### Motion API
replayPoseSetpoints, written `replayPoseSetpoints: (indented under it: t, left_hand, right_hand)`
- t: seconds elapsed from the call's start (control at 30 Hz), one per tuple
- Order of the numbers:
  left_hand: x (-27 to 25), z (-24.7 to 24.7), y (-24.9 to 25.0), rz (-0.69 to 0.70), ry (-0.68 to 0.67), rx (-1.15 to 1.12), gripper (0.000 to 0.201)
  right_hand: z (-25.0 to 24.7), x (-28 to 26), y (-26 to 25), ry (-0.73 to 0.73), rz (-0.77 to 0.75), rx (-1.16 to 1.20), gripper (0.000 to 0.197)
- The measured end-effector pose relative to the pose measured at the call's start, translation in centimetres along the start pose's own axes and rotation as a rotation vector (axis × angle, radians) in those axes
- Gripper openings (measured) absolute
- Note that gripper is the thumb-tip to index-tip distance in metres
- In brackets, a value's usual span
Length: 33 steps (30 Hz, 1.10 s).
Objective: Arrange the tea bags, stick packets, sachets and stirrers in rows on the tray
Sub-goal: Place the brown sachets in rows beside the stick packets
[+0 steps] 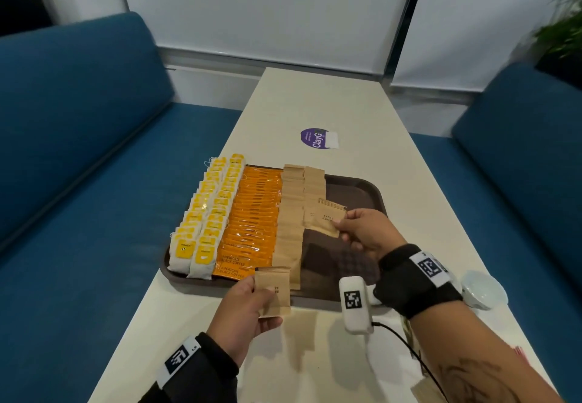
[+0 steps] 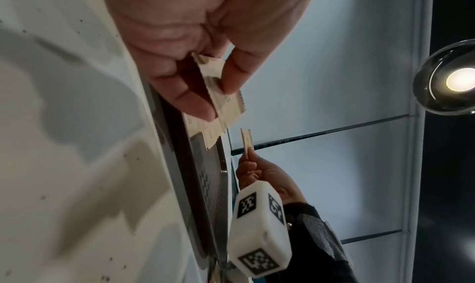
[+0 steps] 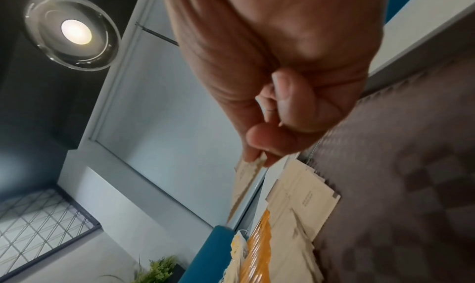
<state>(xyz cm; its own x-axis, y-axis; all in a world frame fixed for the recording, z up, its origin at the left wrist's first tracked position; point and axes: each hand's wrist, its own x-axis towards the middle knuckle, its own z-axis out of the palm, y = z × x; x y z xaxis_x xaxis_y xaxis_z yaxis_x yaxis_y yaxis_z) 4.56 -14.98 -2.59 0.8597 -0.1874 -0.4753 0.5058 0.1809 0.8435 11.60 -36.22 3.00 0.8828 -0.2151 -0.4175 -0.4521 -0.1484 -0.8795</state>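
Blue bench seats (image 1: 78, 138) flank a long pale table (image 1: 315, 103), and on its near half sits a dark brown tray (image 1: 362, 191).

Going left to right across the tray: two rows of yellow-tagged tea bags (image 1: 204, 213) overlap like shingles, the leftmost hanging past the tray's edge. Touching them is a row of orange coffee stick packets (image 1: 252, 220), glossy and slippery-looking. Next comes a full row of brown paper sachets (image 1: 291, 213), then a second sachet row (image 1: 315, 191) that reaches only about halfway toward the near rim, leaving bare tray beside it.

The left hand (image 1: 245, 311) pinches a small stack of brown sachets (image 1: 273, 289) between thumb and fingers, over the tray's near edge. The right hand (image 1: 365, 232) pinches a single sachet (image 1: 327, 216) by its corner, just above the near end of the short row.

The likeliest slip, I judge, is the single sachet landing skewed or sliding off its neighbour, since flat paper shingled this way shifts easily. A brushing finger could also drag the finished row sideways. The loose stack may fan out and drop pieces onto the orange packets. The overhanging tea bags could fall if the tray gets nudged.
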Motion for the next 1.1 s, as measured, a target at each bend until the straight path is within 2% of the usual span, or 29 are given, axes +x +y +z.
replayPoseSetpoints:
  t: [0.1, 0.23, 0.3, 0.37, 0.5, 0.6, 0.83, 0.93, 1.0, 1.1]
  left_hand:
    - [0.7, -0.2, 0.3, -0.013, 0.033, -0.012, 0.026]
    - [1.7, -0.2, 1.0, 0.035, 0.083, -0.067, 0.046]
    - [1.9, -0.1, 1.2, 0.066, 0.076, -0.053, 0.045]
    - [2.0, 0.2, 1.3, 0.09, 0.059, -0.032, 0.04]
    - [2.1, 0.4, 1.1, 0.093, 0.042, -0.01, 0.036]
    - [2.1, 0.3, 0.6, 0.077, 0.042, 0.005, 0.036]
    - [2.3, -0.4, 0.2, 0.074, 0.041, 0.016, 0.034]
    - [2.3, -0.5, 0.1, 0.07, 0.041, 0.016, 0.034]
    - [2.3, -0.5, 0.1, 0.066, 0.039, 0.015, 0.034]
    - [2.4, -0.7, 0.0, 0.062, 0.043, 0.007, 0.035]
  right_hand:
    - [0.8, 0.8, -0.4, -0.113, 0.0, 0.011, 0.004]
    - [1.9, 0.8, -0.4, -0.271, 0.019, 0.008, 0.004]
    - [2.2, 0.9, -0.3, -0.37, 0.041, 0.119, 0.011]
    - [2.5, 1.1, -0.2, -0.408, 0.043, 0.194, 0.015]
    - [2.8, 1.5, -0.1, -0.374, 0.026, 0.177, 0.019]
    - [2.6, 1.8, 0.2, -0.374, 0.04, 0.158, 0.015]
    - [0.9, 2.0, 0.2, -0.303, 0.173, 0.352, 0.016]
    - [-0.3, 3.3, -0.1, -0.158, 0.126, 0.237, 0.016]
    - [-1.1, 4.2, -0.3, -0.066, 0.069, 0.143, 0.007]
    - [-2.0, 5.2, -0.8, -0.022, 0.05, 0.099, 0.008]
